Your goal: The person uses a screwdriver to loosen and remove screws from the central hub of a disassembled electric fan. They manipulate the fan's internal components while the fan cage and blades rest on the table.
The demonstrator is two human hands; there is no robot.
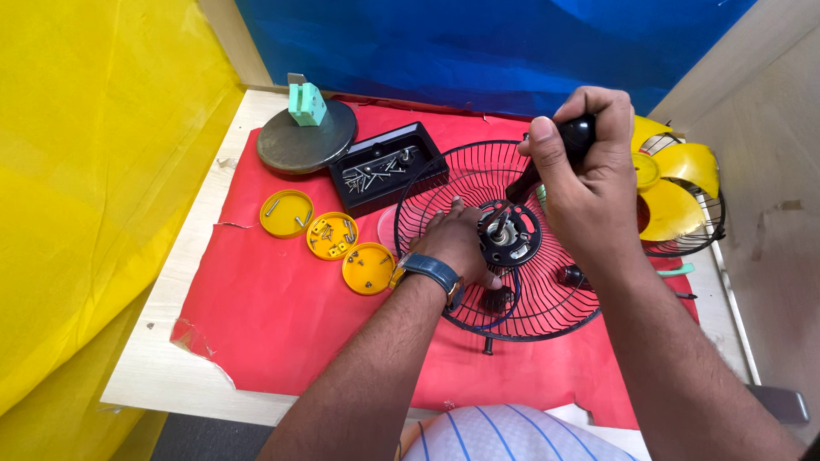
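A black wire fan guard (444, 175) lies flat on a red mat, with a black motor hub (512, 239) at its centre. My left hand (457, 242), with a blue-strapped watch on the wrist, rests on the guard and presses against the left side of the hub. My right hand (589, 171) is closed around the black handle of a screwdriver (574, 137), whose shaft slants down to the hub's top.
A black tray (427, 158) holds several screws. Three round yellow lids (286, 213) with small parts sit left of the guard. A dark round base (295, 145) carries a green block (307, 104). A yellow fan blade (675, 183) in another guard lies at right.
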